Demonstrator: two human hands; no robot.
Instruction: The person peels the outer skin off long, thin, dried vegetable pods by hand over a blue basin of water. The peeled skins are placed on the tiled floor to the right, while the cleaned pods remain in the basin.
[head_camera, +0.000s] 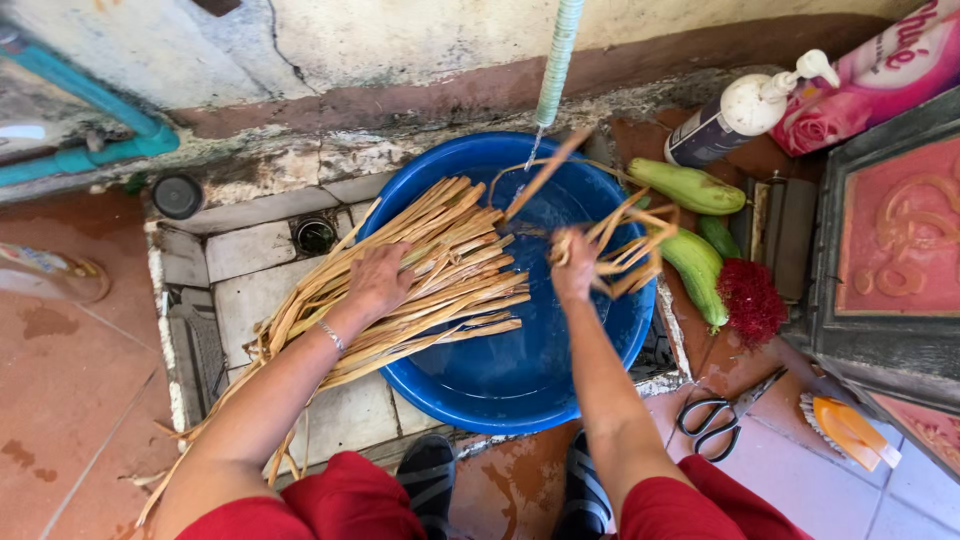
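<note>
red sleeves and two dark sandals (430, 470) are closest to the camera, at the bottom edge. left hand (378, 283) lies flat, fingers together, pressing on a big bundle of dry straw-coloured strips (420, 290) that rests across the rim of one blue basin (520, 390). right hand (574, 264) is clamped on a small tangle of strips (625, 245) over the water, under a thin stream from one hanging hose (557, 60). i judge the washing is only at its start: most strips are in the big bundle and look dry (only the few in the right hand are at the water). beside the basin lie three green gourds (690, 187), one red scrubber (751, 298), one pair of scissors (716, 415), one orange brush (850, 432), one pump bottle (725, 120).
</note>
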